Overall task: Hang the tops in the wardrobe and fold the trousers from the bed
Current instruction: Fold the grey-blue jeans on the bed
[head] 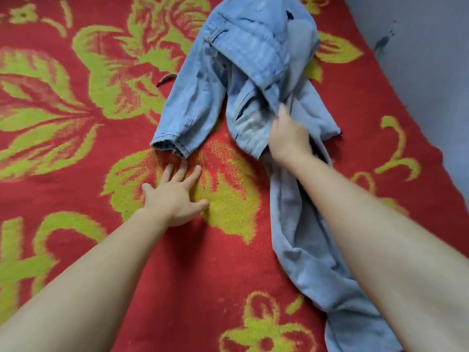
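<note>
Pale blue denim trousers [243, 54], faded, matt and creased with stitched seams and a turned hem, lie on a bed [76, 148] covered in a coarse woven cloth, red and yellow-green, its weave rough and nubbly; beside it a wall [418, 59] shows flat, matt grey paint, scuffed dark

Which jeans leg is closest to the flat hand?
The leg whose hem lies just beyond the left hand; the other leg trails under the right arm.
</note>
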Demonstrator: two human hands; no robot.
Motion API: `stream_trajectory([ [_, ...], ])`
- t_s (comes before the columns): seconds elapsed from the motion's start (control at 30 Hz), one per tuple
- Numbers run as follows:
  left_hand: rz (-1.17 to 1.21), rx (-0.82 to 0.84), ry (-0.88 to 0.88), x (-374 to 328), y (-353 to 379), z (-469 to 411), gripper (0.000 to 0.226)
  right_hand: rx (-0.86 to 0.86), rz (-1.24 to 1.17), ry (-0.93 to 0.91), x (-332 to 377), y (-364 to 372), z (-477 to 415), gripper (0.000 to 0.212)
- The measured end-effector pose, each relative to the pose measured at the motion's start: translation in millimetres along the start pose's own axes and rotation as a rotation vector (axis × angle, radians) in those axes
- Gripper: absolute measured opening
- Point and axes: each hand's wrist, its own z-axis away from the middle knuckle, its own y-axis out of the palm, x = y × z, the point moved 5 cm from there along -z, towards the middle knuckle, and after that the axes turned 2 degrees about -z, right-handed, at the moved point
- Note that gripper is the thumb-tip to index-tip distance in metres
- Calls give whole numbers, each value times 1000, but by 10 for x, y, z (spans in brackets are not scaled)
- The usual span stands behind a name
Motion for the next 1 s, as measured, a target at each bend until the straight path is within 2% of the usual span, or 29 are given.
stream_trajectory([
  [0.1, 158, 17, -17, 33, -56, -26, 66, 36, 121, -87, -97, 190, 542, 45],
  [0.2, 432, -75, -125, 98, -149, -9, 46, -76, 179, -161, -145, 282, 1145, 33],
  [0.27, 657, -163, -220, 138, -176, 90, 57, -88, 208, -226, -126, 351, 1580, 23],
  [0.4, 937, -303, -171, -36, -55, 411, 68, 69, 158, -348, -164, 527, 2343, 19],
  [0.47, 1011, -374, -212, -54, -6, 491, 84, 140, 188, -426, -202, 536, 2565, 21],
  [0.53, 1013, -402, -232, -90, -6, 514, 90, 235, 201, -477, -264, 514, 2758, 24],
  [0.6, 1057, -331, -213, -205, 16, 479, 89, 311, 205, -507, -356, 518, 2943, 26],
  [0.7, 1343, -131, -187, -552, 153, 559, 101, 404, 194, -513, -461, 530, 3190, 30],
  [0.77, 1462, -65, -195, -685, 371, 700, 93, 464, 183, -522, -490, 528, 3309, 37],
  [0.8, 1500, -61, -205, -710, 488, 798, 81, 504, 198, -539, -499, 524, 3358, 40],
  [0.87, 1442, -151, -218, -682, 616, 1028, 50, 568, 223, -570, -505, 478, 3414, 44],
  [0.9, 1299, -242, -218, -621, 624, 1119, 42, 567, 222, -565, -505, 423, 3403, 44],
  [0.97, 991, -393, -149, -552, 577, 1314, 33, 471, 164, -460, -525, 243, 3301, 42],
  [1.0, 916, -409, -61, -566, 569, 1393, 30, 413, 121, -353, -566, 136, 3236, 38],
])
